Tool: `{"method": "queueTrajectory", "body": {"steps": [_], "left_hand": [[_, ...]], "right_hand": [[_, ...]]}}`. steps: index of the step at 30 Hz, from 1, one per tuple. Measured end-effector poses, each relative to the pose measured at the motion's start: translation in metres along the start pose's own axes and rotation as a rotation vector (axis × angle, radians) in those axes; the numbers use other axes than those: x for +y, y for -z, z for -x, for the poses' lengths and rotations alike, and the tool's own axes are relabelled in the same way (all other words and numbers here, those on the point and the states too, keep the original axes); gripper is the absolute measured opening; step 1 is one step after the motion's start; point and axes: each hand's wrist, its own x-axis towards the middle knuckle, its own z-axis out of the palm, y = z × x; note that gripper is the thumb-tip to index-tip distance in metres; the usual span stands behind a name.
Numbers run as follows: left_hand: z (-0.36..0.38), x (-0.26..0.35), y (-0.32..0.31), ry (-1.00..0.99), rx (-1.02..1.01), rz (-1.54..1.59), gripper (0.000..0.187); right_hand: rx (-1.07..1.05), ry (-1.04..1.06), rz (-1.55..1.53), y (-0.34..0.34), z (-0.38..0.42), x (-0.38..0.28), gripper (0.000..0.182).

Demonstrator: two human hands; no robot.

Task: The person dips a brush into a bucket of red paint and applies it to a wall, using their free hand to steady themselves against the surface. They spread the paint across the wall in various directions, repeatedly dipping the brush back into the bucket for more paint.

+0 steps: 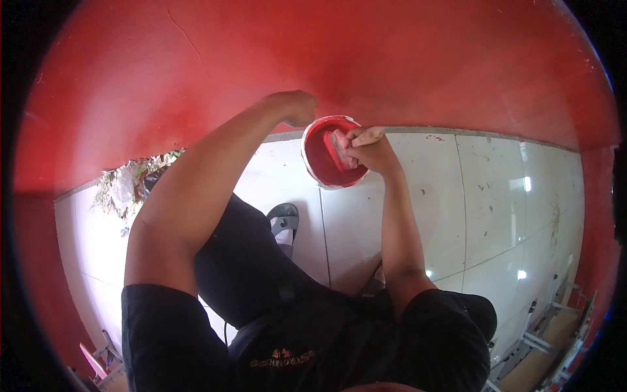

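Observation:
A round white-rimmed paint bucket (307, 163), smeared with red paint inside, is in front of me close to the red wall. My right hand (371, 151) is closed around a paintbrush (342, 150) at the bucket's right side. The brush's wide head is coated red and lies inside the bucket mouth. My left hand (297, 108) is beside the bucket's upper left rim, in front of the wall. Its fingers look curled and face away from me; what they hold, if anything, is hidden.
The red wall (418, 59) curves across the view and meets white floor tiles (424, 215). A heap of leaf-like debris (124, 189) lies along the wall at left. My sandalled foot (284, 219) is below the bucket. A metal-framed object (542, 343) stands at lower right.

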Motion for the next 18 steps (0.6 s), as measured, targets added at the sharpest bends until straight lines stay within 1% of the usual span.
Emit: {"method": "queueTrajectory", "body": {"steps": [1, 2, 3, 5, 7, 8, 9, 11, 12, 14, 15, 17, 18], "left_hand": [[0.001, -0.002, 0.001, -0.021, 0.057, 0.035, 0.048], [0.001, -0.005, 0.002, -0.043, 0.116, 0.07, 0.047], [0.0, -0.006, 0.003, -0.045, 0.114, 0.069, 0.047], [0.0, -0.004, 0.007, -0.092, 0.183, 0.091, 0.045], [0.004, 0.001, 0.01, -0.086, 0.193, 0.087, 0.045], [0.007, 0.003, 0.013, -0.076, 0.203, 0.085, 0.045], [0.011, 0.005, 0.016, -0.07, 0.2, 0.086, 0.045], [0.012, 0.006, 0.017, -0.072, 0.169, 0.084, 0.044], [0.012, 0.005, 0.013, -0.07, 0.167, 0.086, 0.044], [0.009, 0.005, 0.008, -0.143, 0.35, 0.144, 0.038], [0.007, 0.006, 0.008, -0.148, 0.351, 0.14, 0.038], [0.005, 0.007, 0.012, -0.209, 0.369, 0.155, 0.032], [0.001, 0.006, 0.011, -0.231, 0.364, 0.126, 0.032]], "right_hand": [[-0.021, 0.01, -0.081, 0.003, 0.0, -0.001, 0.007], [-0.019, 0.009, -0.081, 0.004, -0.003, 0.004, 0.007], [-0.033, 0.035, -0.076, 0.004, -0.007, 0.01, 0.007], [-0.043, 0.057, -0.073, 0.002, -0.007, 0.017, 0.007], [0.067, 0.041, 0.14, -0.009, -0.006, 0.017, 0.007], [0.06, -0.002, 0.114, -0.01, -0.005, 0.013, 0.008], [0.054, -0.002, 0.111, -0.008, -0.003, 0.008, 0.008], [-0.007, -0.079, 0.077, -0.002, 0.0, -0.002, 0.008], [-0.01, -0.08, 0.076, -0.002, -0.001, 0.003, 0.008], [0.038, 0.098, 0.063, 0.001, -0.005, 0.01, 0.008], [0.044, 0.099, 0.063, 0.002, -0.004, 0.01, 0.008], [-0.043, -0.016, 0.057, -0.002, -0.004, 0.006, 0.005], [-0.058, -0.081, 0.195, -0.002, -0.004, 0.005, 0.007]]}}
